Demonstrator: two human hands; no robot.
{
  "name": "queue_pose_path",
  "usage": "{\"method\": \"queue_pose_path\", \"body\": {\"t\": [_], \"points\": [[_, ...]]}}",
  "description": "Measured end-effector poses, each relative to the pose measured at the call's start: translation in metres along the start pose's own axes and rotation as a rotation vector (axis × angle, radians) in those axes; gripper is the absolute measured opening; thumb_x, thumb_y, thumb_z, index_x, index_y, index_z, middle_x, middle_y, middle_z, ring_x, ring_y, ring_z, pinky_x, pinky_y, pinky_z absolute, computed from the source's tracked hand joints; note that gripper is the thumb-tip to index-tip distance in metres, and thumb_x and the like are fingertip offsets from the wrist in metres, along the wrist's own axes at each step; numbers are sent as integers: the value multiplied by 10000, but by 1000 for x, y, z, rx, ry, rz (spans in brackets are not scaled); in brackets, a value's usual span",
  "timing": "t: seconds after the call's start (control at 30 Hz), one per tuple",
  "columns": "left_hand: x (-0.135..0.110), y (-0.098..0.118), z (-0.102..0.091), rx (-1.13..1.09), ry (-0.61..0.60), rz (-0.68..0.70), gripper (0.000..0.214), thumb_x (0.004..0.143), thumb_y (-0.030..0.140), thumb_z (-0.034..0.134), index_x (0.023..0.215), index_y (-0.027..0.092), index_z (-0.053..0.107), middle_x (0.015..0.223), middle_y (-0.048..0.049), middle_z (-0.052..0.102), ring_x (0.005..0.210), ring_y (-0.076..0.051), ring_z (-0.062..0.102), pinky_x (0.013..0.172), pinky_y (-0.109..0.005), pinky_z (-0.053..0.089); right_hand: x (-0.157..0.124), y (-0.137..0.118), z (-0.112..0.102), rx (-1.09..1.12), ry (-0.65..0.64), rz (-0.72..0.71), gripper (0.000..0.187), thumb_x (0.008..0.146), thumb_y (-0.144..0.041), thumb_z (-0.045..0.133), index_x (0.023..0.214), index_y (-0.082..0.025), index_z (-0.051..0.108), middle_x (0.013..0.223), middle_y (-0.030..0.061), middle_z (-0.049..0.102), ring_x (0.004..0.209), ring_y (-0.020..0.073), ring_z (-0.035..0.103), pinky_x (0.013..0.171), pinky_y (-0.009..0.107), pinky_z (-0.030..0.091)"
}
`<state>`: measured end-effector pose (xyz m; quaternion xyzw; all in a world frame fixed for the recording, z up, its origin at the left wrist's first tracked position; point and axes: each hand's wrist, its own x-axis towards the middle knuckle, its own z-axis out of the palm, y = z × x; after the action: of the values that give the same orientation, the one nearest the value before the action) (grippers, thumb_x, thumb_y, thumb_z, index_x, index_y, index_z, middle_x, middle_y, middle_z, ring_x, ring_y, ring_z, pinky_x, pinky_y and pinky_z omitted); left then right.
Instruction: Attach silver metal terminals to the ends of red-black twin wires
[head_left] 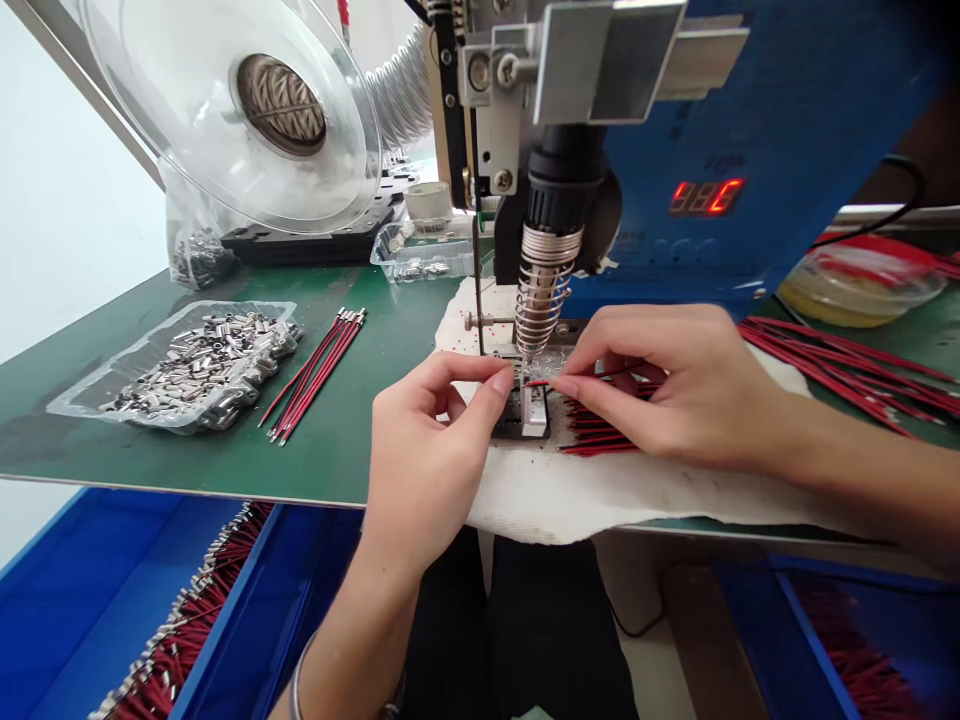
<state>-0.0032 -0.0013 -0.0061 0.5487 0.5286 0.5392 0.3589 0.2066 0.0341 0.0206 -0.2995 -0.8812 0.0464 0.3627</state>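
My left hand [442, 440] is pinched at the left side of a small metal fixture [534, 412] beneath the soldering head [544, 290]; whatever sits between its fingertips is too small to make out. From the right, my right hand [660, 385] pinches a thin red-and-black wire [538, 382], its end lying over the fixture under the iron's tip. Several more red-and-black wires [600, 435] lie on the white cloth [555, 495], partly under my right hand.
A clear tray of small metal sleeves [210, 365] stands at left, beside a bundle of wires with metal ends [319, 375]. More wires [847, 370] lie at right. The blue machine [750, 120] rises behind. Blue bins [247, 610] sit below the table edge. A fume hood [232, 110] stands back left.
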Motion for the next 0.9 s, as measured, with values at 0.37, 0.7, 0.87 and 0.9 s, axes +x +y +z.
{"method": "queue_pose_path", "body": {"t": [0.37, 0.7, 0.87, 0.9], "points": [[1, 1, 2, 61, -1, 28, 114, 860, 361, 800, 831, 251, 795, 791, 10, 722, 630, -100, 530, 538, -253, 353, 1, -1, 1, -7, -6, -6, 119, 916, -129, 677, 802, -140, 710, 709, -6, 669, 560, 75, 509, 535, 242, 386], [1, 0, 2, 70, 6, 53, 111, 866, 362, 796, 829, 257, 796, 831, 10, 741, 655, -101, 559, 551, -251, 368, 0, 1, 1, -9, -1, -3, 117, 922, -137, 678, 811, -141, 715, 712, -3, 671, 558, 78, 509, 545, 246, 393], [2, 0, 3, 101, 10, 51, 110, 869, 362, 791, 838, 257, 805, 812, 5, 741, 638, -103, 550, 538, -253, 361, -1, 1, 0, -11, -1, -5, 121, 920, -141, 674, 805, -151, 708, 709, -4, 673, 554, 83, 519, 543, 251, 398], [1, 0, 3, 108, 10, 52, 111, 868, 363, 791, 838, 257, 805, 809, 4, 741, 636, -104, 549, 536, -254, 360, -1, 1, 0, -13, 1, -4, 121, 920, -144, 674, 803, -156, 705, 710, -6, 673, 555, 85, 523, 544, 252, 400]]}}
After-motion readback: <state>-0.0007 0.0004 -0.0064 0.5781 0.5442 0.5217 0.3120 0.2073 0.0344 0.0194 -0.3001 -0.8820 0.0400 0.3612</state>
